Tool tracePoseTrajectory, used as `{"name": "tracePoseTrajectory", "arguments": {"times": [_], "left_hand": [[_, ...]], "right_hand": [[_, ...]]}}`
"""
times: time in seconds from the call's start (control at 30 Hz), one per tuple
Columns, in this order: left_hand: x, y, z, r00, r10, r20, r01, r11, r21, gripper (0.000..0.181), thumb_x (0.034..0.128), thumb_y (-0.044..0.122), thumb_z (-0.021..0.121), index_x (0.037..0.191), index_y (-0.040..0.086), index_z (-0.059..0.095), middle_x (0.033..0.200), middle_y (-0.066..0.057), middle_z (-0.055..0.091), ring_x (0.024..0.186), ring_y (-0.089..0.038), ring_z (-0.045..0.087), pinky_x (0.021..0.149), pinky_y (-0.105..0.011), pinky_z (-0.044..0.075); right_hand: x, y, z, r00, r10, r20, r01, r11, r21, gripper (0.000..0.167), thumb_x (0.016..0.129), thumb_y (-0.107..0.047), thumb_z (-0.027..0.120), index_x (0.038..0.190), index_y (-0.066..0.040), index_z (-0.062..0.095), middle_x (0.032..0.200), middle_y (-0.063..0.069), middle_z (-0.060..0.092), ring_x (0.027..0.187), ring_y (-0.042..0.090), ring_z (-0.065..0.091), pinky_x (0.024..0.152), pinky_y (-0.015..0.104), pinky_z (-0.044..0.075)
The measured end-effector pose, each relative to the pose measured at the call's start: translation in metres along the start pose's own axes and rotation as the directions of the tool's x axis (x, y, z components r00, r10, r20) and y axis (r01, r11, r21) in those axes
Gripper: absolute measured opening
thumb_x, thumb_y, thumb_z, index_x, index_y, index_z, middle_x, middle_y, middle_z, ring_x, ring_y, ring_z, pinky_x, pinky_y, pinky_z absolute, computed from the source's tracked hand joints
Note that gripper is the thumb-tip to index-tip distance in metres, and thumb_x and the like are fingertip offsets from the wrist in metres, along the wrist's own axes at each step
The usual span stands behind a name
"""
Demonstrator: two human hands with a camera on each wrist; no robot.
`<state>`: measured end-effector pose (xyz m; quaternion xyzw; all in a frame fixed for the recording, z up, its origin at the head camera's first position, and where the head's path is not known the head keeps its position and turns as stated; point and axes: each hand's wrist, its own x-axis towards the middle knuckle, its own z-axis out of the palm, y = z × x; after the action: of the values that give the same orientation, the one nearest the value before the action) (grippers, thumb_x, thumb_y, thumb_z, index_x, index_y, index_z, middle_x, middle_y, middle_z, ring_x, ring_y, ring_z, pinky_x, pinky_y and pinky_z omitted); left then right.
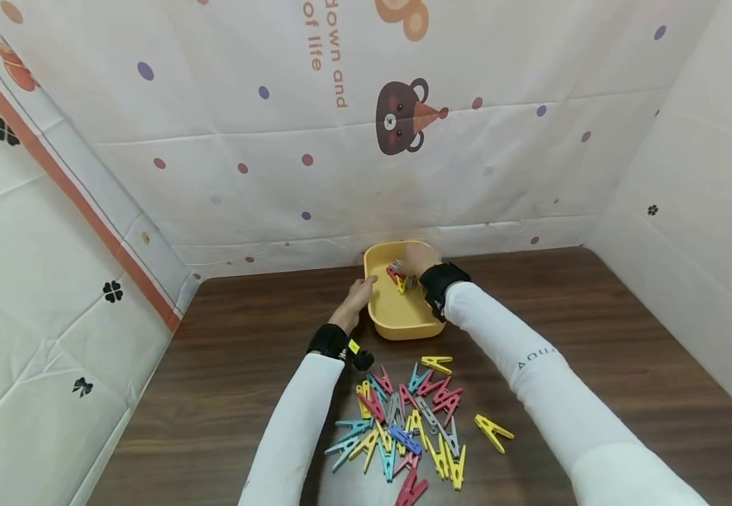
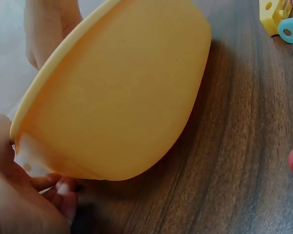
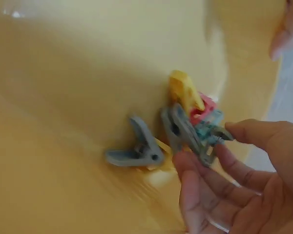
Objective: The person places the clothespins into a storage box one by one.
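Note:
A yellow basin (image 1: 407, 334) stands at the back of the table. My left hand (image 1: 358, 299) holds its left rim, and the left wrist view shows the fingers (image 2: 63, 195) curled under the basin's side (image 2: 127, 97). Inside the basin, my right hand (image 1: 419, 258) is among a few clothespins. The right wrist view shows the thumb and fingertips of this hand (image 3: 254, 170) pinching a grey-green clip (image 3: 210, 146). Touching or close beside it are a grey clip (image 3: 178, 126), a yellow clip (image 3: 184, 92) and a red one; another grey clip (image 3: 144, 146) lies further left.
A pile of red, yellow, blue and grey clothespins (image 1: 404, 434) lies on a grey surface in front of the basin. One yellow clip (image 1: 494, 432) sits apart to the right on the wooden table (image 1: 227, 393). Printed cloth (image 1: 246, 211) hangs behind and at both sides.

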<state>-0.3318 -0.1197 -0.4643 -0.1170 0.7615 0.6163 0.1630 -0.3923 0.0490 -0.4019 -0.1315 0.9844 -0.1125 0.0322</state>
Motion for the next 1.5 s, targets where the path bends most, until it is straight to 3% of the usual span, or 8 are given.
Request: {"name": "tracePoseTrajectory", "arguments": {"times": [0.2,0.43,0.57,0.77,0.9,1.07,1.33,1.5], "left_hand": [[-0.002,0.001,0.0,0.999,-0.022,-0.034,0.023,0.999,0.024,0.073,0.1057,0.052,0.04,0.162,0.01,0.022,0.171,-0.013,0.014,0.158,-0.031,0.017,0.128,-0.05,0.018],[0.001,0.003,0.007,1.0,-0.002,0.002,0.002,1.0,0.02,0.075,0.1047,0.05,0.04,0.164,0.011,0.017,0.172,-0.012,0.007,0.16,-0.031,0.011,0.129,-0.051,0.015],[0.003,0.0,0.01,1.0,-0.017,-0.011,0.018,0.999,0.032,0.073,0.1049,0.048,0.04,0.163,0.011,0.019,0.172,-0.012,0.006,0.16,-0.032,0.009,0.128,-0.053,0.014],[0.008,-0.002,0.01,0.999,-0.029,-0.02,0.03,0.999,0.045,0.074,0.1043,0.048,0.04,0.164,0.01,0.017,0.173,-0.013,0.006,0.16,-0.032,0.009,0.128,-0.053,0.014],[0.011,-0.001,0.011,0.999,-0.038,-0.035,0.04,0.998,0.049,0.076,0.1041,0.048,0.04,0.164,0.009,0.015,0.173,-0.013,0.003,0.16,-0.031,0.006,0.129,-0.052,0.012],[0.011,-0.006,0.013,0.997,-0.067,-0.024,0.069,0.996,0.054,0.075,0.1047,0.046,0.042,0.164,0.009,0.016,0.173,-0.012,0.001,0.16,-0.031,0.004,0.129,-0.054,0.011],[0.001,-0.028,0.009,0.989,-0.141,-0.036,0.143,0.989,0.048,0.079,0.1051,0.046,0.043,0.165,0.008,0.007,0.173,-0.013,-0.001,0.16,-0.033,0.001,0.128,-0.057,0.01],[-0.002,-0.033,0.005,0.985,-0.157,-0.076,0.162,0.985,0.058,0.079,0.1047,0.047,0.043,0.165,0.007,0.01,0.173,-0.014,0.003,0.16,-0.034,0.006,0.127,-0.057,0.013]], "right_hand": [[-0.011,0.003,-0.019,0.993,-0.037,0.116,0.022,0.991,0.131,0.045,0.099,-0.029,0.062,0.06,-0.013,0.047,0.058,-0.001,0.042,0.055,0.015,0.045,0.059,0.033,0.045],[-0.071,0.025,-0.062,0.971,-0.226,0.073,0.204,0.951,0.232,0.026,0.101,-0.023,0.063,0.104,0.002,0.072,0.069,0.006,0.064,0.055,0.013,0.053,0.056,0.029,0.048],[-0.13,0.035,-0.066,0.926,-0.368,0.081,0.352,0.922,0.162,0.02,0.099,-0.02,0.067,0.103,-0.002,0.075,0.084,0.007,0.074,0.06,0.009,0.058,0.056,0.025,0.047],[-0.211,0.054,-0.057,0.842,-0.38,0.382,0.26,0.908,0.328,0.038,0.093,-0.028,0.074,0.122,-0.005,0.064,0.098,0.003,0.073,0.072,0.011,0.066,0.065,0.028,0.057],[-0.24,0.064,-0.041,0.824,-0.373,0.428,0.262,0.919,0.296,0.053,0.089,-0.028,0.08,0.131,-0.007,0.055,0.118,0.011,0.068,0.097,0.025,0.069,0.079,0.043,0.059],[-0.247,0.068,-0.013,0.812,-0.307,0.496,0.263,0.952,0.159,0.068,0.086,-0.033,0.083,0.139,-0.009,0.049,0.134,0.018,0.059,0.119,0.038,0.061,0.094,0.057,0.052],[-0.227,0.115,0.098,0.755,-0.408,0.512,0.416,0.903,0.107,0.058,0.088,-0.064,0.07,0.13,-0.03,0.049,0.119,0.0,0.063,0.087,0.009,0.062,0.064,0.034,0.053],[-0.205,0.132,0.131,0.739,-0.476,0.478,0.46,0.874,0.159,0.04,0.089,-0.039,0.08,0.117,-0.035,0.051,0.095,-0.014,0.059,0.073,-0.001,0.053,0.059,0.024,0.047]]}}
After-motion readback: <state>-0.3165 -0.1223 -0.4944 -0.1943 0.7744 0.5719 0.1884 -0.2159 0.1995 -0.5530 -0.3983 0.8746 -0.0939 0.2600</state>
